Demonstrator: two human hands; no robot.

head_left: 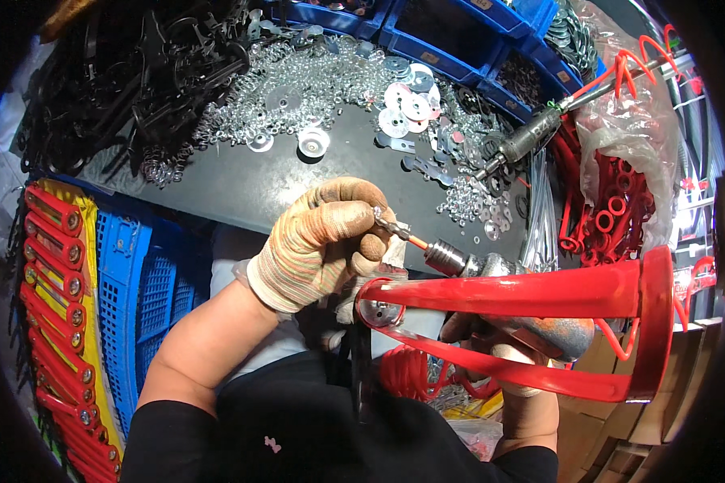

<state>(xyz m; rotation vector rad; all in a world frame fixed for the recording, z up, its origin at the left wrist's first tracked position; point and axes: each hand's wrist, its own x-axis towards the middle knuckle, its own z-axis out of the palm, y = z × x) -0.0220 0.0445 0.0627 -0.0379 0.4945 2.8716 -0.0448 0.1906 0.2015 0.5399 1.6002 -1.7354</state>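
Observation:
My left hand [322,233], in a striped knitted work glove, is closed in a pinch around a small shiny metal piece [379,214] at the tip of a driver bit [407,234]. The piece is too small to name. Behind a red forked metal frame [532,294], my gloved right hand [517,362] is wrapped round the body of a power screwdriver [552,336], whose chuck points left toward my left hand. The frame hides part of the right hand and tool. A round pivot [380,312] joins the frame's left end to a black bar [362,366].
Loose springs [298,88], washers [411,105] and black parts [137,88] cover the dark bench [258,189]. Blue bins [435,40] line its back. Another driver [532,137] hangs at right beside bagged red parts [612,209]. Red parts [56,266] and a blue crate [125,282] stand left.

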